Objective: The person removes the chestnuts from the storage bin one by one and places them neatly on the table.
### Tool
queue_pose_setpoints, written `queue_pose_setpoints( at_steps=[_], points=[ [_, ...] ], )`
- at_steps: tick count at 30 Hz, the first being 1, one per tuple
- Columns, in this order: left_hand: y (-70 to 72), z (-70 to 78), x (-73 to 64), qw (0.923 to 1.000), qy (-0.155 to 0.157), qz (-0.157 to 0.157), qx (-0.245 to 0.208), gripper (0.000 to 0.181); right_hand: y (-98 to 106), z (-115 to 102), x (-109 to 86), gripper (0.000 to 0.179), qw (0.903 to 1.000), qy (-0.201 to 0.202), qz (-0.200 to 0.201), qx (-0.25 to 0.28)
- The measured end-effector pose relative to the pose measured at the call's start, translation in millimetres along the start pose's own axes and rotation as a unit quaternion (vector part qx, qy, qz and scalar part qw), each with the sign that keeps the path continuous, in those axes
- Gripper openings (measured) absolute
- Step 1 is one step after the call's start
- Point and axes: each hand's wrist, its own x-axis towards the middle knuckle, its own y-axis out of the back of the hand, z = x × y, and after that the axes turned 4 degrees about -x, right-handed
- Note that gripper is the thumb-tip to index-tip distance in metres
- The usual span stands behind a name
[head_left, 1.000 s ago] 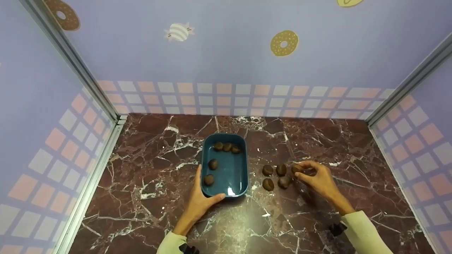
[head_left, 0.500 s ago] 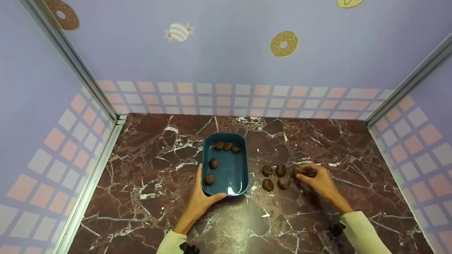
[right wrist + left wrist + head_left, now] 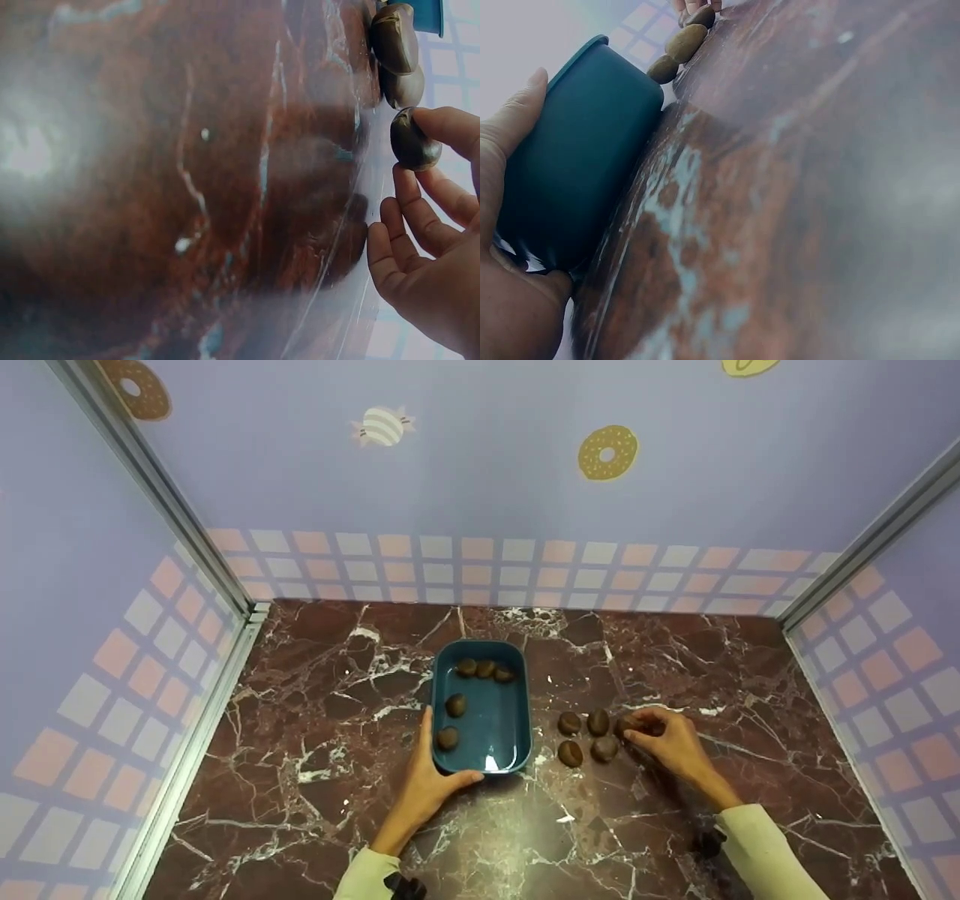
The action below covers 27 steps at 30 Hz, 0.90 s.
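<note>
My left hand (image 3: 424, 780) holds the near left corner of a blue-green rectangular container (image 3: 529, 712), fingers along its left side and thumb at the near edge. Inside it lie several brown chestnuts (image 3: 456, 705), some in a row at the far end and others along the left wall. To the container's right, my right hand (image 3: 671, 739) pinches a dark, glossy chestnut (image 3: 414, 141) between thumb and fingers. That chestnut is just right of a small group of loose chestnuts (image 3: 570, 754) on the table. In the left wrist view, the container's outer wall (image 3: 592, 135) stands between thumb and fingers.
The tabletop (image 3: 337, 802) is glossy dark red-brown marble with white veins. A lilac patterned wall (image 3: 480, 480) closes the back, with similar panels at both sides. A metal rail (image 3: 187, 750) runs along the left edge.
Over the last second my right hand has shifted slightly with its chestnut, a little toward me and then left toward the group. The left hand keeps its hold on the container.
</note>
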Motion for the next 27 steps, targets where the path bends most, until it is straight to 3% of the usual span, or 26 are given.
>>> queue_pose_setpoints(
  at_steps=[18, 27],
  points=[
    [-0.5, 1.2, -1.1, 0.9999, 0.004, 0.003, 0.013, 0.140, -5.5, 4.6, 3.4, 0.028, 1.0000, 0.001, 0.004, 0.000],
    [0.7, -0.1, -0.6, 0.9996, -0.007, 0.001, 0.026, 0.141, 7.3, -6.9, 7.9, 0.039, 0.9999, 0.005, 0.007, 0.009]
  ],
)
